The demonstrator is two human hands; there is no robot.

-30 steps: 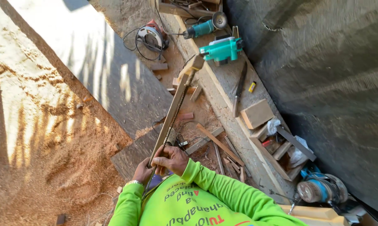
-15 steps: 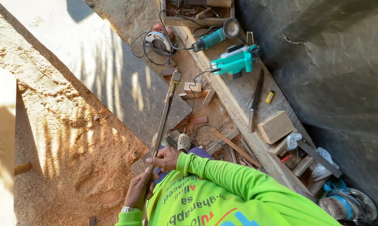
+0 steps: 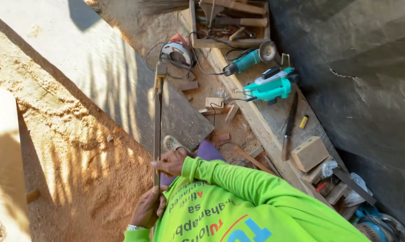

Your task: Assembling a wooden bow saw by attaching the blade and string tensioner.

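— What is the setting?
— A sawdust-strewn workshop floor [image 3: 77, 148], sunlit, with a grey board [image 3: 121, 89] slanting across it and a dark wall at three o'clock.

— What do the hands hold?
— A long wooden stick [image 3: 157, 130] running from six toward twelve o'clock. The right hand [image 3: 171, 162] is closed round it partway up; the left hand [image 3: 148, 207] grips its lower end, just below the right.

— What has changed from half a second ago?
— The stick leaned toward one o'clock then; it now stands nearly straight up the frame, its tip just left of the circular saw [image 3: 178, 53]. The view has shifted too, showing more of the plank [image 3: 265, 121] and its tools.

— Any packages or labels?
— A small yellow tube [image 3: 304, 121] lies at two o'clock beside a dark chisel [image 3: 289, 125], a plain wooden block [image 3: 309, 153] at three o'clock, below a teal power planer [image 3: 270, 85]. The green sleeve [image 3: 238, 183] carries printed lettering.
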